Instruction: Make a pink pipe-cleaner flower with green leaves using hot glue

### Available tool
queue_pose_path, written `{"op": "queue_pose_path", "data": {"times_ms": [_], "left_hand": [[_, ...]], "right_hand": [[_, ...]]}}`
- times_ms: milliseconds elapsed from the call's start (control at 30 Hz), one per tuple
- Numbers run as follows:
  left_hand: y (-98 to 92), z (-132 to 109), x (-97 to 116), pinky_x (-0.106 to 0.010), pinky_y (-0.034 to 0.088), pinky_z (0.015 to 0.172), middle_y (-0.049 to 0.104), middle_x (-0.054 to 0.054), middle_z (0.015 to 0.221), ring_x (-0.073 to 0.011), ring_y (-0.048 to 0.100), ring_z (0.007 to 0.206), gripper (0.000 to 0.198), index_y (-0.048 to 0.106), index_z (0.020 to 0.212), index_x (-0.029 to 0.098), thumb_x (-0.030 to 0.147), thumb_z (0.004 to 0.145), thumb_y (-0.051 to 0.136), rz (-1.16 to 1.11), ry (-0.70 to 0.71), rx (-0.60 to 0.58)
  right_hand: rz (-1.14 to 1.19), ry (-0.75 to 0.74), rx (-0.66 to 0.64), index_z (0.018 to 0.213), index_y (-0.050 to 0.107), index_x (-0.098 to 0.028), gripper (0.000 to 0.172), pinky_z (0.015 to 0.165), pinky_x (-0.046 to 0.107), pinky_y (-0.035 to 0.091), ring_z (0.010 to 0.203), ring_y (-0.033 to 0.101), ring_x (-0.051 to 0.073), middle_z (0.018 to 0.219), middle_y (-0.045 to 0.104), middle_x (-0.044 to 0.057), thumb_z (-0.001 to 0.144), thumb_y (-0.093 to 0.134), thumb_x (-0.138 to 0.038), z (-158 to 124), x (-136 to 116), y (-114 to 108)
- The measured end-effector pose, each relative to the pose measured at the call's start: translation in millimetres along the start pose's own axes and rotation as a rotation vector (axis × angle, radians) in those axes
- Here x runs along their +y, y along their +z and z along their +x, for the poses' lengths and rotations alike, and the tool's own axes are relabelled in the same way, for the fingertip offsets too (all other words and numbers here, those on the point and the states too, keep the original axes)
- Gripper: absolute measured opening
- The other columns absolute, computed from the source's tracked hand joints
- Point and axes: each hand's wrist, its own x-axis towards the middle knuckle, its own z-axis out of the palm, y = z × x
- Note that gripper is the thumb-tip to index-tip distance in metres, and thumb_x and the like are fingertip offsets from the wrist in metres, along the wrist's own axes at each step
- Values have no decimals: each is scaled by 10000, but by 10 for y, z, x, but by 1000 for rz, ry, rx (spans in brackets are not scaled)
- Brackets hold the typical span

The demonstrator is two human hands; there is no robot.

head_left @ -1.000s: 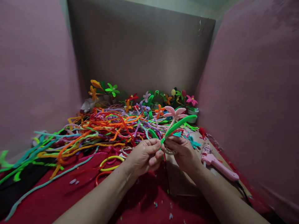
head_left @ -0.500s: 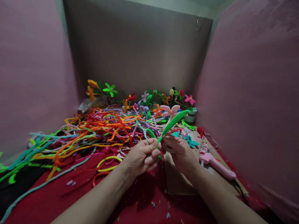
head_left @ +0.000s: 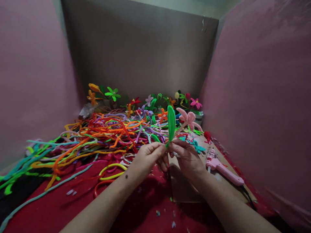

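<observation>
A pink pipe-cleaner flower (head_left: 189, 119) with a pale stem is held up between my two hands, over the red cloth. A long green pipe-cleaner leaf (head_left: 171, 123) stands upright beside its stem, and a second green leaf (head_left: 155, 138) points away to the left. My left hand (head_left: 153, 155) pinches the green wrapped base of the stem. Closed around the same stem from the other side is my right hand (head_left: 184, 153). A pale roundish object shows under the right fingers, mostly covered. The lower end of the stem is hidden by my fingers.
Loose coloured pipe cleaners (head_left: 104, 132) form a wide heap at left. Finished flowers (head_left: 148, 100) line the back. A pink glue gun (head_left: 224, 171) lies on cardboard (head_left: 187, 191) at right, beside yellow-handled scissors (head_left: 111, 171)' red cloth (head_left: 136, 207). Pink walls flank both sides.
The flower has turned: its pink head has swung right and the long green leaf now stands upright left of it. Both hands have shifted their fingers on the stem.
</observation>
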Motion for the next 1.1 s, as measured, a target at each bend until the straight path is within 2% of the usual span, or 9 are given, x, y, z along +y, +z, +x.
{"op": "queue_pose_path", "data": {"times_ms": [100,167,333,433,533,667,767,933,1100], "left_hand": [[33,2,-29,-207,421,537,557,21,573,-97,516,514,123,622,746,169,278,768,569,265,130,199],[43,8,-25,-210,412,508,540,28,517,-96,506,468,132,604,701,165,252,779,542,254,98,215],[32,20,32,-169,342,400,553,23,488,-54,457,367,183,555,620,135,263,747,585,-45,-62,142],[19,13,21,-142,265,348,508,45,456,-19,367,316,202,528,628,134,283,739,609,-248,-134,100],[-10,1,1,-130,240,331,453,65,447,-3,273,301,172,528,672,137,267,763,592,-433,-182,-21],[-73,-13,4,-129,212,299,395,78,469,3,157,298,125,553,736,134,239,803,539,-540,-238,-214],[-97,-22,33,-133,200,301,379,79,471,4,134,300,127,564,752,129,241,802,535,-526,-257,-265],[-33,-15,96,-166,283,382,466,41,491,-29,330,334,209,567,697,134,309,801,521,-193,-163,-105],[41,-18,8,-210,374,566,561,11,620,-112,508,560,147,611,785,188,302,793,520,436,184,197]], "right_hand": [[-84,-21,40,657,692,-195,32,615,261,356,615,465,125,626,585,-21,659,675,-222,-13,-5,11],[-84,-15,-3,694,700,-203,63,618,265,367,620,473,131,636,589,-15,684,658,-248,-33,-20,42],[3,46,-76,702,703,-216,140,545,260,370,554,469,131,620,602,3,737,607,-313,-52,-50,94],[61,68,-36,684,705,-207,56,600,262,405,608,508,137,666,630,8,666,682,-254,-36,-49,75],[112,132,-100,751,717,-196,102,639,270,425,638,541,142,677,648,14,663,687,-238,-21,-35,48],[232,254,-191,834,716,-191,179,624,256,426,616,566,133,622,652,7,662,692,-237,-26,-22,36],[282,298,-163,757,715,-199,160,571,251,412,557,550,121,603,654,0,600,733,-225,-34,-36,47],[270,225,-69,657,706,-188,99,556,243,386,518,495,91,596,629,-17,567,749,-196,-7,-40,50],[70,-33,24,625,707,-205,27,562,240,360,573,442,95,634,567,-27,611,715,-183,15,0,19]]}}
